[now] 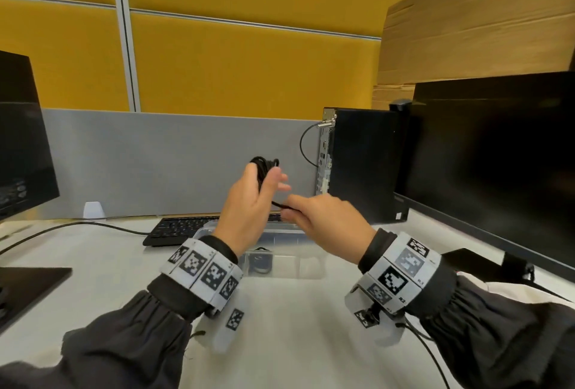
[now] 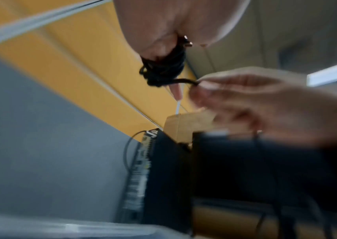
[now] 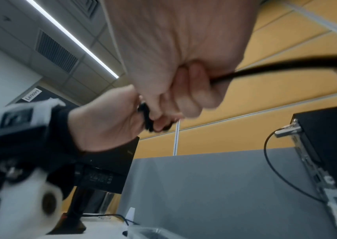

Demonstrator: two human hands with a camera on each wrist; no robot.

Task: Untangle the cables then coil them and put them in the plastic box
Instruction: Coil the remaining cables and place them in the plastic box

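My left hand (image 1: 255,198) is raised above the desk and holds a coil of black cable (image 1: 265,166), its thumb and palm clamped around the loops. The same coil (image 2: 163,67) shows in the left wrist view. My right hand (image 1: 320,217) is just to the right and pinches the cable's free strand (image 1: 280,205), which runs short and taut into the coil. In the right wrist view this strand (image 3: 265,68) passes out of the closed fingers (image 3: 186,97). Below both hands sits the clear plastic box (image 1: 298,259), with a dark coiled cable (image 1: 261,261) inside.
A black keyboard (image 1: 177,228) lies behind the box. A small desktop computer (image 1: 361,164) stands at the right rear, beside a large monitor (image 1: 491,164). Another monitor (image 1: 21,139) stands at the left. A grey divider (image 1: 171,161) backs the desk.
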